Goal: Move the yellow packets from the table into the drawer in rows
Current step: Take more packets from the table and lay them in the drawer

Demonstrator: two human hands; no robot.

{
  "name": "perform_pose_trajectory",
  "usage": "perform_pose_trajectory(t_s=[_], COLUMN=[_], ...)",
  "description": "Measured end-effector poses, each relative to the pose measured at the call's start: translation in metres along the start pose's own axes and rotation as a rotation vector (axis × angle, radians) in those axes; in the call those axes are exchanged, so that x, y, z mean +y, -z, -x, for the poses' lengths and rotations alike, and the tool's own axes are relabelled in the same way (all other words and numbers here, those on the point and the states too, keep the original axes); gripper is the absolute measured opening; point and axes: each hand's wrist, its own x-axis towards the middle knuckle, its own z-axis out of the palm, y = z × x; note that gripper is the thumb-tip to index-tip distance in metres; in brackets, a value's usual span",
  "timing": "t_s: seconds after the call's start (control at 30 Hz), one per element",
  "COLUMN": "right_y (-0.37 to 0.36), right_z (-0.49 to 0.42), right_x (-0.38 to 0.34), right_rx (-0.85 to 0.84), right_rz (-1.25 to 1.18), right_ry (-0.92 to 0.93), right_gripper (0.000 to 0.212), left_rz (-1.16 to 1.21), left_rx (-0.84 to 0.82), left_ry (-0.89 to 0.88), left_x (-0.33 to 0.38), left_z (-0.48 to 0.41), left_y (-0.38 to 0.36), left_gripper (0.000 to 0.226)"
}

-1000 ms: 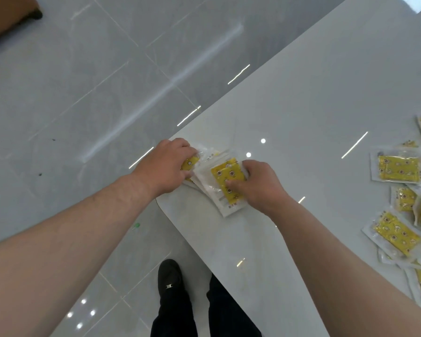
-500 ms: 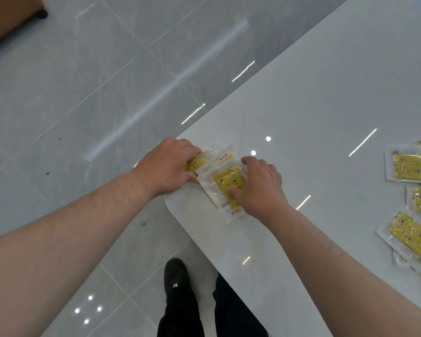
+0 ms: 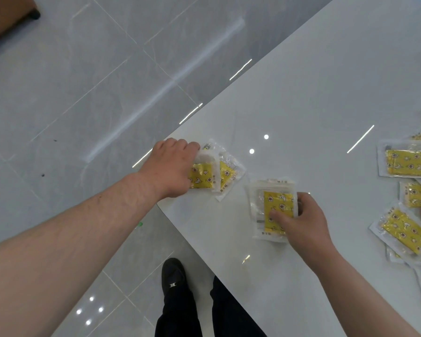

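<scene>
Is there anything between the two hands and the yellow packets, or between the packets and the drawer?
Nothing visible blocks the hands: the left hand grips the corner packets, and the right hand pinches a small stack. The drawer is not in view, so that path cannot be judged.
</scene>
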Motion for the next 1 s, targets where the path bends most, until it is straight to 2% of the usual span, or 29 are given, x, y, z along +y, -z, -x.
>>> perform_pose_trajectory(t_s=[0.17, 0.27, 0.4, 0.47, 0.57, 0.83, 1.0], right_y=[0.006, 0.009, 0.018, 0.022, 0.025, 0.024, 0.022], right_z=[0.004, 0.005, 0.005, 0.005, 0.005, 0.01, 0.014], right_x=[0.013, 0.017, 0.02, 0.019, 0.016, 0.009, 0.013], right_rx=[-0.014, -0.035, -0.057, -0.078, -0.106, -0.138, -0.135], right_rz=[-0.066, -0.095, -0.121, -0.136, -0.166, -0.227, -0.238], right_ry=[-0.026, -0.043, -0.047, -0.051, -0.066, -0.08, -0.1], right_gripper=[0.029, 0.029, 0.028, 0.026, 0.025, 0.027, 0.027], left_rz=[-0.175, -0.241, -0.273, -0.313, -0.378, -0.353, -0.131], left_rx=[0.048, -0.07, -0.104, -0.104, -0.179, -0.312, -0.427], left_ry=[-0.058, -0.212, -0.382, -0.417, -0.362, -0.161, 0.031], left_x=[0.003, 0.015, 0.043, 0.051, 0.057, 0.054, 0.052], left_z=[0.004, -0.002, -0.028, -0.043, -0.053, -0.05, -0.043], left_y=[0.009, 0.025, 0.042, 0.042, 0.039, 0.043, 0.038], left_gripper=[0.023, 0.011, 0.006, 0.015, 0.02, 0.05, 0.059])
